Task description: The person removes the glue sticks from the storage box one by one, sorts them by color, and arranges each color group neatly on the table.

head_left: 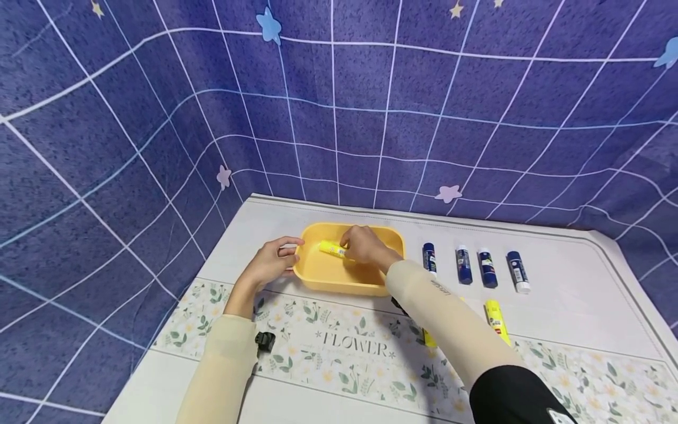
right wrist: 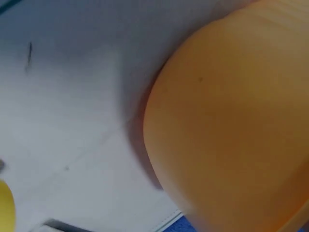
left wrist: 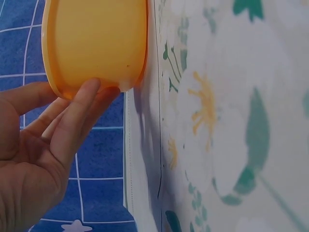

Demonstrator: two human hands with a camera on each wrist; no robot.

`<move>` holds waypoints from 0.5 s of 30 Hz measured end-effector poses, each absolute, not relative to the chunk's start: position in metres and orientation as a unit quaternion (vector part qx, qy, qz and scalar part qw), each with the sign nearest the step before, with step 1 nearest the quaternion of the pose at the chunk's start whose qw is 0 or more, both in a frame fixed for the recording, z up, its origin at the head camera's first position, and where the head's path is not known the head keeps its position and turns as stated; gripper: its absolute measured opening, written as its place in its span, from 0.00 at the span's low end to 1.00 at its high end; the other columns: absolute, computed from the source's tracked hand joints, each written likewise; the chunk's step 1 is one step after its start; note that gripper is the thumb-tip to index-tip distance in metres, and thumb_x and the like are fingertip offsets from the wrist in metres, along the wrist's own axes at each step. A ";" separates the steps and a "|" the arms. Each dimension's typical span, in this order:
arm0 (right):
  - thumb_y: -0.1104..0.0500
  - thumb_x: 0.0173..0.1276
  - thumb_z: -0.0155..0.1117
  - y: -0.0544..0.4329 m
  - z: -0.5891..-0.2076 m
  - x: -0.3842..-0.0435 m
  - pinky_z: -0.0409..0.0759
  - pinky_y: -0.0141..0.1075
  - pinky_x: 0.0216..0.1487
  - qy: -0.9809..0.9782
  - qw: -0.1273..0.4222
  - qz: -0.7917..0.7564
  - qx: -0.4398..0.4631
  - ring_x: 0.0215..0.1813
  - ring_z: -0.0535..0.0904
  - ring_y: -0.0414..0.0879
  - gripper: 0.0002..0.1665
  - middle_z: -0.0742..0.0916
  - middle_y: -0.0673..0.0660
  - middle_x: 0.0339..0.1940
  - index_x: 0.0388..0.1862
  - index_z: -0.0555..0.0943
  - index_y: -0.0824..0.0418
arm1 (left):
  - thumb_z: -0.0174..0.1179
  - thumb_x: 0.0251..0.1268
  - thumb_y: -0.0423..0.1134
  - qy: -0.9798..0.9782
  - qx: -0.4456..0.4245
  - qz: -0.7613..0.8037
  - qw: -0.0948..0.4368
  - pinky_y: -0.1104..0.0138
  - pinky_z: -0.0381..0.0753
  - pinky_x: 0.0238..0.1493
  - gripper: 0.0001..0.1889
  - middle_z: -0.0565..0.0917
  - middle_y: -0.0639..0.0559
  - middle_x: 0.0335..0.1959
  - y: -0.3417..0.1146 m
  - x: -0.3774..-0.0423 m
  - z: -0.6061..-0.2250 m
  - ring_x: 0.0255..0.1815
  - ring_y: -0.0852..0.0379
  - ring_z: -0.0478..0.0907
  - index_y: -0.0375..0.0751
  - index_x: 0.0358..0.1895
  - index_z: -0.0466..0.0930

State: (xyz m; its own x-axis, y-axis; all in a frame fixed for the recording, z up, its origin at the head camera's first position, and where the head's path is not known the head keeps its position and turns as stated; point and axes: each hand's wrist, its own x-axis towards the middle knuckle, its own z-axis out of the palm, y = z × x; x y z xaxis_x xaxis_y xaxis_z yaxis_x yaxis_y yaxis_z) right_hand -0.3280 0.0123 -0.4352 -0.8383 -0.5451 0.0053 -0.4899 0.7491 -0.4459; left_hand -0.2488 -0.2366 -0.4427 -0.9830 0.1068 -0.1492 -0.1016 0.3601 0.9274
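A yellow plastic basin (head_left: 339, 287) stands on the table. My left hand (head_left: 271, 260) holds its left end, fingertips at the rim and outer wall; the left wrist view shows the fingers (left wrist: 86, 104) against that wall. Inside the basin my right hand (head_left: 364, 244) grips one end of a yellow glue stick (head_left: 331, 248), which lies slanted near the basin's floor. Its gripped end is hidden by the fingers. In the right wrist view only the basin's outer wall (right wrist: 227, 116) shows large; the hand is out of sight there.
Right of the basin stretches a row of blue-and-white glue sticks (head_left: 464, 265). Nearer, a yellow glue stick (head_left: 497, 321) lies beside the right sleeve, which partly covers another yellow one (head_left: 429, 338). A small black object (head_left: 265, 341) sits by the left forearm. A patterned curtain (head_left: 360, 118) hangs behind.
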 end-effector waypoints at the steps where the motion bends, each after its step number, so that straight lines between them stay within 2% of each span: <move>1: 0.67 0.61 0.71 0.013 -0.436 -0.328 0.85 0.37 0.51 0.933 0.067 -0.228 -0.270 0.44 0.86 0.47 0.15 0.93 0.54 0.43 0.46 0.92 0.59 | 0.56 0.75 0.28 0.820 0.001 0.565 0.093 0.58 0.92 0.49 0.25 0.79 0.30 0.67 -0.236 -0.249 -0.443 0.60 0.36 0.83 0.37 0.73 0.70; 5: 0.65 0.60 0.73 0.016 -0.436 -0.325 0.85 0.34 0.50 0.927 0.096 -0.265 -0.249 0.45 0.86 0.46 0.15 0.93 0.56 0.44 0.47 0.91 0.61 | 0.56 0.75 0.28 0.818 -0.006 0.567 0.095 0.61 0.92 0.47 0.25 0.79 0.31 0.67 -0.236 -0.248 -0.444 0.61 0.35 0.83 0.38 0.73 0.71; 11: 0.65 0.61 0.75 0.021 -0.437 -0.318 0.81 0.27 0.41 0.897 0.145 -0.361 -0.212 0.43 0.84 0.43 0.13 0.92 0.59 0.48 0.46 0.91 0.65 | 0.56 0.76 0.28 0.818 -0.004 0.567 0.094 0.55 0.91 0.51 0.24 0.78 0.31 0.68 -0.236 -0.248 -0.444 0.62 0.35 0.83 0.39 0.72 0.71; 15: 0.67 0.63 0.73 0.024 -0.435 -0.313 0.81 0.26 0.40 0.865 0.171 -0.434 -0.187 0.43 0.82 0.42 0.14 0.90 0.62 0.53 0.48 0.90 0.67 | 0.56 0.76 0.29 0.819 -0.001 0.566 0.093 0.52 0.91 0.53 0.24 0.78 0.31 0.69 -0.236 -0.247 -0.443 0.62 0.35 0.82 0.39 0.72 0.72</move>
